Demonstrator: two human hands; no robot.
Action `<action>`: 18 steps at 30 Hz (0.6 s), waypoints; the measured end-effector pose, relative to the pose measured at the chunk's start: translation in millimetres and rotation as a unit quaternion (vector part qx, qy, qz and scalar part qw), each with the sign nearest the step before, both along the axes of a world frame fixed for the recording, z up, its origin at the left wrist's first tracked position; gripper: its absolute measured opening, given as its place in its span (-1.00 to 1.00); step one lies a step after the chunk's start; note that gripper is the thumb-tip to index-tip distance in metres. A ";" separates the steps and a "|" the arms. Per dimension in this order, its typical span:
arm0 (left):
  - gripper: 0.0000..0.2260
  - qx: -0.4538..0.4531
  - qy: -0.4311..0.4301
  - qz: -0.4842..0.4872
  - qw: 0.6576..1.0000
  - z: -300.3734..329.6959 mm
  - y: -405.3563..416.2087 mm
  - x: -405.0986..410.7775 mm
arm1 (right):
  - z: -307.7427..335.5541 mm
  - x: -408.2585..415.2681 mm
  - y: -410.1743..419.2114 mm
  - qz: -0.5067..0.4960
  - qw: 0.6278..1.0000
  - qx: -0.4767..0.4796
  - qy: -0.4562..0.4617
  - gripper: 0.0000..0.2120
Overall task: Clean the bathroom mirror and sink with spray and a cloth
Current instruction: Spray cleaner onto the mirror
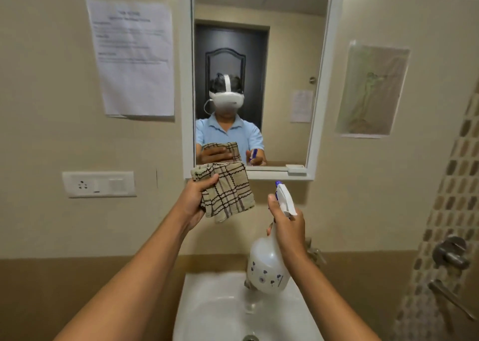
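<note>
1. Our left hand (194,200) grips the folded cloth (225,190) just below the mirror (285,55).
2. Our right hand (287,226) clasps the bottle (267,268) by its neck, above the sink (215,304).
3. We judge the spraying step is starting; next the nozzle must aim at the glass and the trigger be squeezed.

Nothing here can be read. The notice (132,58) on the wall at ten o'clock carries printed lines, all blurred. The small sheet (301,106) reflected in the mirror (285,55) is illegible too.
</note>
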State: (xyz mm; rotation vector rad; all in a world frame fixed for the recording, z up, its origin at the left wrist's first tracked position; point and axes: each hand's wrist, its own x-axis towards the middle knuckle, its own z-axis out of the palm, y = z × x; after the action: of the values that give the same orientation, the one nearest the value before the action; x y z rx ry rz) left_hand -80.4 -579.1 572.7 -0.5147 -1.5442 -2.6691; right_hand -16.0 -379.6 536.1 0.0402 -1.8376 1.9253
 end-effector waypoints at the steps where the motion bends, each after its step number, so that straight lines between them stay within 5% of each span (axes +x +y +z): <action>1: -0.68 0.005 0.008 -0.006 1.000 8.6 -2.2 -1.4 | 7.7 -1.7 -4.3 0.007 1.000 0.000 0.009 -0.79; 6: -0.63 -0.001 0.104 -0.010 0.995 49.5 -5.7 -8.3 | 38.0 -6.0 -21.0 0.056 0.996 0.046 0.054 -0.70; 13: -0.63 -0.006 0.102 0.019 0.995 94.5 6.9 -16.6 | 76.0 -5.1 -31.2 0.082 0.990 0.063 0.094 -0.50; 18: -0.61 -0.020 0.093 0.009 0.995 104.2 13.4 -24.2 | 83.9 -6.9 -27.3 0.056 0.990 0.084 0.097 -0.77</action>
State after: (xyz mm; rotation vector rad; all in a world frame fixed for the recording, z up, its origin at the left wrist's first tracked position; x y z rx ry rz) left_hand -104.6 -565.7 676.9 -0.7244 -1.5432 -2.5007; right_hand -22.9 -406.9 619.9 0.3812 -1.8940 1.7633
